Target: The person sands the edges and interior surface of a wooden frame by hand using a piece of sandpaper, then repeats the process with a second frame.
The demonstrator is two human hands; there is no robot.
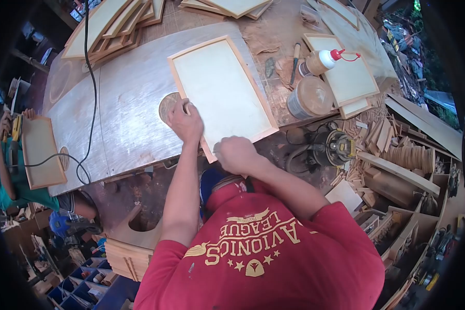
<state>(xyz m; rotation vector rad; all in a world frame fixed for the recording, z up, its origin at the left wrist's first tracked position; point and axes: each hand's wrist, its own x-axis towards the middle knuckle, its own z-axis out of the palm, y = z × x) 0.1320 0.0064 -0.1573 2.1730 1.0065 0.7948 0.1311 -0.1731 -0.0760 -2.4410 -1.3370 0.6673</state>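
A pale rectangular panel with a wooden frame [219, 93] lies at a slant on the metal-topped table, its near corner reaching past the front edge. My left hand [185, 123] is closed on the panel's left edge, fingers curled. Beside those fingers is a round brown patch [166, 107] in the metal surface. At the near edge of the panel, close to its corner, my right hand [236, 154] is closed like a fist. Whatever it may hold is hidden by the hand itself.
Framed panels [121, 26] are stacked at the far left, with more [349, 72] at right. A glue bottle [318, 63], a jar [310, 98] and a dark-handled tool [295, 63] stand or lie nearby. A black cable [92, 88] crosses the table. A co-worker at left holds another panel [42, 152].
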